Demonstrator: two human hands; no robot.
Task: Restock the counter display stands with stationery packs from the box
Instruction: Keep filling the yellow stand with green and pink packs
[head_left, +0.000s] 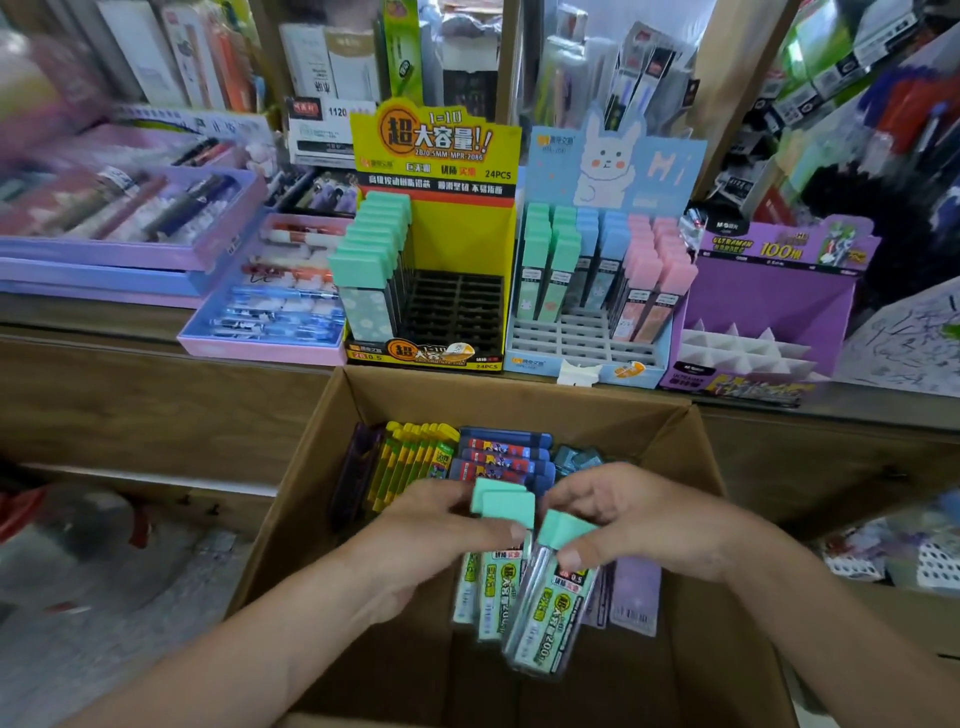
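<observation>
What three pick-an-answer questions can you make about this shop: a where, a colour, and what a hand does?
1. Where do packs stand in the yellow cardboard display stand? A. its left side B. its right side C. its middle
2. What colour are the caps of the clear plastic packs held over the brown cardboard box? A. pink B. mint green C. orange
3. What is the right hand doing? A. lying flat B. making a fist C. pinching a pack
1 A: only its left column is filled. 2 B: every cap is mint green. 3 C: its thumb and fingers grip a cap.
</observation>
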